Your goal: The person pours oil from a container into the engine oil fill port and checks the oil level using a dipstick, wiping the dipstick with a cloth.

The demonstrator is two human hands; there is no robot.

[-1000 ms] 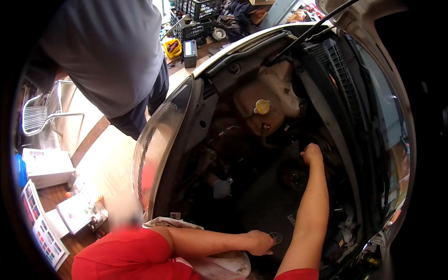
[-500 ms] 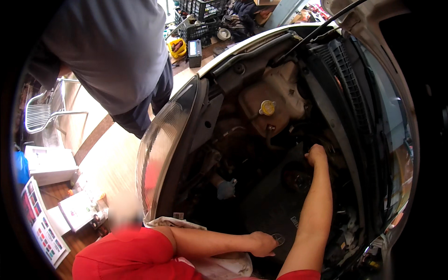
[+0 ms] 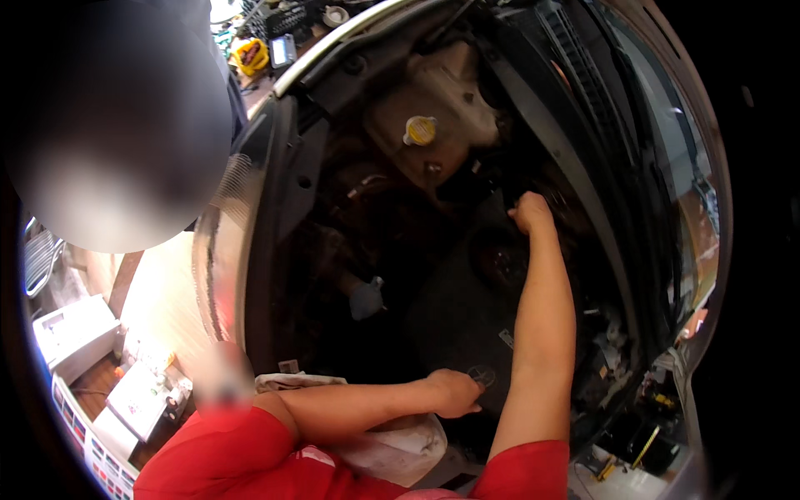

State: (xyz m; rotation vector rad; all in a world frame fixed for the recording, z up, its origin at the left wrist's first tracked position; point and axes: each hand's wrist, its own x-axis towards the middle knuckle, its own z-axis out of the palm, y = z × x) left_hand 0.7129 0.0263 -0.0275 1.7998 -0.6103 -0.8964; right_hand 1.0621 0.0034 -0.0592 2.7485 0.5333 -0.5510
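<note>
Under a raised car bonnet, a dark engine cover point(image 3: 442, 329) lies between my hands, with a round emblem near its close edge. My left hand point(image 3: 454, 392) reaches in from the left, fingers curled over the cover's edge beside the emblem. At the far end my right hand point(image 3: 532, 213) closes round the cover's edge, its fingertips partly hidden in shadow. Deeper in the bay, left of the cover, a pale blue shape point(image 3: 366, 299) looks like a gloved hand; its owner cannot be made out.
Beyond the cover stands a coolant tank point(image 3: 450, 92) with a yellow cap point(image 3: 420, 131). A headlight point(image 3: 223, 242) and a pale cloth point(image 3: 400, 454) line the near left edge. Another person point(image 3: 117, 125) is close at the left. The windscreen point(image 3: 667, 108) is at right.
My view has turned, so the engine bay sits higher and further left. The other person now fills more of the upper left. Both my hands keep their places on the cover.
</note>
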